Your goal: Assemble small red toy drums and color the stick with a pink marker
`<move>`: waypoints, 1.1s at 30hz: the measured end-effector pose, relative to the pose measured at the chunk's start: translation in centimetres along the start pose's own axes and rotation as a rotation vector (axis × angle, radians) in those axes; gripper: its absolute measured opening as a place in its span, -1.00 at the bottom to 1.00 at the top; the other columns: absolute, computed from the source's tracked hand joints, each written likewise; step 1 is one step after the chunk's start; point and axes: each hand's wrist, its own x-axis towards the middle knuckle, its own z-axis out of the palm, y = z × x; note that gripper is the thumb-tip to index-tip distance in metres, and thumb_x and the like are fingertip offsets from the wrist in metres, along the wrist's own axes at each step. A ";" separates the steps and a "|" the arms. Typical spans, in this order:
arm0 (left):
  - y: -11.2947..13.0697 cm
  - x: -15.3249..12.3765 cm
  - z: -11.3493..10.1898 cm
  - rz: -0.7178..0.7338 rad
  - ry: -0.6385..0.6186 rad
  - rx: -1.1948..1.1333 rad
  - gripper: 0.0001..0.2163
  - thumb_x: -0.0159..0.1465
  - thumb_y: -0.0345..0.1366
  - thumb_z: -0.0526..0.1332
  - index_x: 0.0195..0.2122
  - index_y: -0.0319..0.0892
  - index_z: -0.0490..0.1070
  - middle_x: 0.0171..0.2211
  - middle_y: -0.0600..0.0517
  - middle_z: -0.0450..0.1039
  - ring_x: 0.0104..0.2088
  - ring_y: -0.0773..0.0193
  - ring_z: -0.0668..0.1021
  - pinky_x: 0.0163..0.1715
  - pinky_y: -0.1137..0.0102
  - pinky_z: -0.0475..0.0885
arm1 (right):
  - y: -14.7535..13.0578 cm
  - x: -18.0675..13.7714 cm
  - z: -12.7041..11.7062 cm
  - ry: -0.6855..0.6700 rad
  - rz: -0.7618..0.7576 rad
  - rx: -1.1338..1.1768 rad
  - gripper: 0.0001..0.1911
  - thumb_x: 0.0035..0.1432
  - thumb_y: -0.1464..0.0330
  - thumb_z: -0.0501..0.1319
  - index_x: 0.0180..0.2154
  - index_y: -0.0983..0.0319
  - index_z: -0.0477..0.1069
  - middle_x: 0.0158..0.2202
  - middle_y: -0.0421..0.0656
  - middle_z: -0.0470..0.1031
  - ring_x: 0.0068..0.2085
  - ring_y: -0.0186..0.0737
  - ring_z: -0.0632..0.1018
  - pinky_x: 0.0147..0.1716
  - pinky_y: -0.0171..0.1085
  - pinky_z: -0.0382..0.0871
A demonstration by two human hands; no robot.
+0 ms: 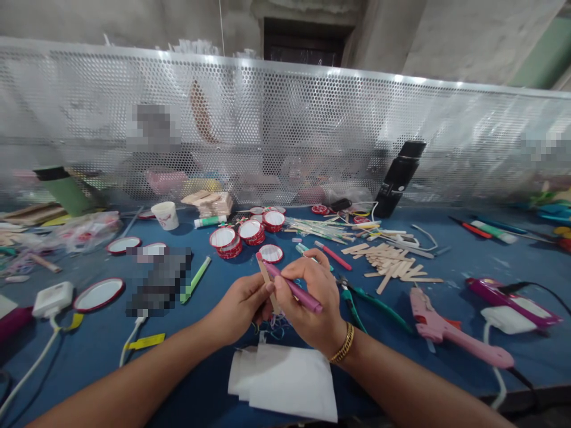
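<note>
My left hand (245, 303) pinches a flat wooden craft stick (264, 274) that stands tilted upward, its top end pinkish red. In my right hand (314, 291) is a purple-pink marker (301, 292), held like a pen with its tip against or close to the stick's upper part. Below my hands lie a small tangle of coloured threads (273, 328) and white paper sheets (289, 380). Just beyond them a red-rimmed round lid (270, 254) rests on the blue table. Green-handled pliers (357, 303) lie beside my right wrist.
Craft sticks (395, 264) are heaped right of centre, near a pink glue gun (439, 327). Red-and-white round tins (227, 241) stand in the middle. At left are a phone (160, 282), a charger (52, 298) and a paper cup (165, 216). A perforated metal screen (312, 131) bounds the back.
</note>
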 end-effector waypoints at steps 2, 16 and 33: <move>-0.2 0.0 -0.1 0.003 -0.004 -0.006 -0.58 0.31 0.10 0.06 -0.46 -0.18 0.27 -0.63 0.14 0.27 -0.62 0.40 0.30 -0.61 0.48 0.17 | -0.1 -0.1 0.0 -0.009 -0.007 0.008 -0.91 0.16 0.42 0.20 -0.36 0.16 0.29 -0.49 -0.29 0.46 -0.44 -0.30 0.50 0.02 -0.03 0.24; 0.1 0.1 0.1 -0.002 0.008 -0.013 -0.56 0.29 0.12 0.07 -0.49 -0.18 0.26 -0.66 0.14 0.26 -0.65 0.40 0.29 -0.63 0.48 0.14 | 0.2 0.0 0.0 -0.001 0.020 -0.009 -0.91 0.17 0.41 0.19 -0.39 0.16 0.31 -0.49 -0.28 0.47 -0.44 -0.30 0.50 0.02 -0.02 0.24; 0.0 0.0 0.1 -0.024 0.008 -0.032 -0.57 0.29 0.10 0.08 -0.48 -0.18 0.28 -0.64 0.13 0.28 -0.63 0.39 0.31 -0.60 0.47 0.19 | 0.2 0.1 0.0 -0.013 0.043 -0.023 -0.91 0.18 0.41 0.18 -0.39 0.16 0.32 -0.48 -0.28 0.48 -0.43 -0.29 0.51 0.02 -0.03 0.24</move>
